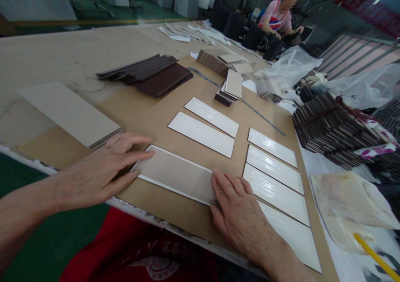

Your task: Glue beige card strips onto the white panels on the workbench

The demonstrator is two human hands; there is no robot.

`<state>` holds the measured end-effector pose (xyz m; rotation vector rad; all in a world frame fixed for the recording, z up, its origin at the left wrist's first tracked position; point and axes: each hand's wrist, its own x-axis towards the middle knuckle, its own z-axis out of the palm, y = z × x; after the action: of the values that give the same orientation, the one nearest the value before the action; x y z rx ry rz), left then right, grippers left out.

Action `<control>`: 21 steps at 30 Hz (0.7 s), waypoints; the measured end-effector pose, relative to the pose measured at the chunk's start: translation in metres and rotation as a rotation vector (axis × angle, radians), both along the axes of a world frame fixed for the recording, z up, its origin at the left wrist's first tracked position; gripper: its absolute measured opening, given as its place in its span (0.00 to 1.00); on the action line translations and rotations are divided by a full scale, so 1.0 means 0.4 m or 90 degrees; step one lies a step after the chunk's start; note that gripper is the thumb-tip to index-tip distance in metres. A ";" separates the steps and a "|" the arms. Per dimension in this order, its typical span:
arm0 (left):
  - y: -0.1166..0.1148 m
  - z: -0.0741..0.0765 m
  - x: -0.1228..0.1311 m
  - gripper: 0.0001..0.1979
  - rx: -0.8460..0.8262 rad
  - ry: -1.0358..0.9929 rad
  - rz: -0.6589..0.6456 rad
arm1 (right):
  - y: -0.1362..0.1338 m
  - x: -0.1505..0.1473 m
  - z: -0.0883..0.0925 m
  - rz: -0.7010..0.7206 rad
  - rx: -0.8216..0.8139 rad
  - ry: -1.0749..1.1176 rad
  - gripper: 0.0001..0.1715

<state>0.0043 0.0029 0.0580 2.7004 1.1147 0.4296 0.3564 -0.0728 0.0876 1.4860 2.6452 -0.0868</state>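
Note:
A grey cardboard strip (181, 171) lies over a white-coated panel, whose white border shows along its long edges. My left hand (115, 165) is at the left end, fingers spread, with a fingertip resting on the strip and the thumb by the near corner. At the other end my right hand (239, 207) lies with its fingertips on the strip's edge and its thumb apart at the near corner. Beyond the strip are two glossy white panels (201, 134). Several more white panels (276, 184) lie in a column to the right, the nearest partly behind my right hand.
Grey boards (70, 113) are stacked at left. Dark brown sheets (165, 78) lie farther back, near a small pile of strips (233, 83). Bundled dark boards (337, 126) stand at right, above a stained cloth-like sheet (353, 203). A person (276, 15) works at the far end.

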 end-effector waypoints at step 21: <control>-0.052 0.030 0.083 0.43 0.079 0.229 0.014 | -0.019 0.031 0.021 0.004 -0.042 -0.021 0.38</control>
<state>0.0375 -0.0181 0.0700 2.9572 1.2407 0.0124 0.3686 -0.0803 0.0962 1.4470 2.5939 -0.1458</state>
